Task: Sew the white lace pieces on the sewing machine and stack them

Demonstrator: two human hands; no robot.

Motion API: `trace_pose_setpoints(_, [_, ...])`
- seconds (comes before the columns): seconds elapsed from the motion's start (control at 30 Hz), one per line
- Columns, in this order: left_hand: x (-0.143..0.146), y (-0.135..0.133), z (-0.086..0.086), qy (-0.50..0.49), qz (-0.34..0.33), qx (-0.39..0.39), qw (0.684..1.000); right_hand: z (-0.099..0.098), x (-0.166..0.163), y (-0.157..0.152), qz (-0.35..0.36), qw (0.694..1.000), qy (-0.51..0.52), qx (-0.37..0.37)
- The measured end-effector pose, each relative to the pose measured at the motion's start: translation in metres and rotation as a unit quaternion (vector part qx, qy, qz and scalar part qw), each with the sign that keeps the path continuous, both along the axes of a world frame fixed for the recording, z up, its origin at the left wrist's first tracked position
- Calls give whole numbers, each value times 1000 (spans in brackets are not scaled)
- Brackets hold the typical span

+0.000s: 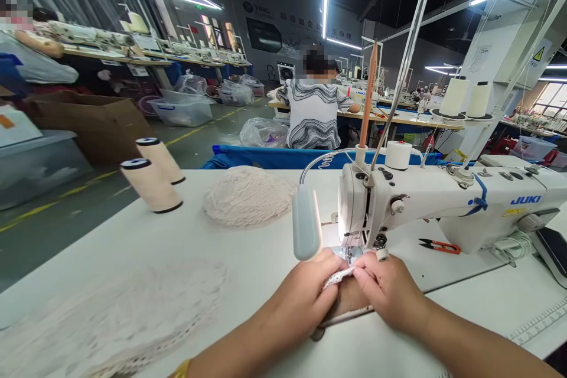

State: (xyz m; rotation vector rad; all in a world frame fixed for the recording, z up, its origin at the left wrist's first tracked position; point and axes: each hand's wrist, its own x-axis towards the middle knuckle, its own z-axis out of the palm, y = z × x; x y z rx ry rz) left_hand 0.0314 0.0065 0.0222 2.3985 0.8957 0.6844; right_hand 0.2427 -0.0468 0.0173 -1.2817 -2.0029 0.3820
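My left hand (pixel 305 290) and my right hand (pixel 387 288) meet in front of the needle of a white JUKI sewing machine (pixel 447 201). Both pinch a narrow strip of white lace trim (pixel 339 275) that lies over a brown piece (pixel 348 304) on the machine bed. The fingers of both hands are closed on the trim. A grey lamp head (pixel 306 224) on a flexible neck hangs just above my left hand.
A heap of cream lace (pixel 248 196) lies on the white table (pixel 146 248), more lace (pixel 119 319) at the near left. Two cream thread cones (pixel 153 177) lie tipped at the left. Red thread snips (pixel 440 245) rest beside the machine. A person (pixel 314 109) sits ahead at another bench.
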Motion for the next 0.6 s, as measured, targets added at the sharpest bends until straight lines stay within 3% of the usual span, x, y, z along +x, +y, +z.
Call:
trace_pose_setpoints(0.13, [0,2,10,1,1,-72,997,1,-2,1,-15,999,39,-18])
trace_pose_setpoints(0.3, [1,5,9,-9,-3,-49,999,0,-2,2,-13,999,36,-26])
trace_pose_setpoints(0.5, [-10,-4,-11,-38,-60,148,986,-8,6,-4,59,984,-156,58])
trace_pose_setpoints(0.6, [-14,-14,-19,-52,-88,196,975,-8,8,-9,61,973,-205,82])
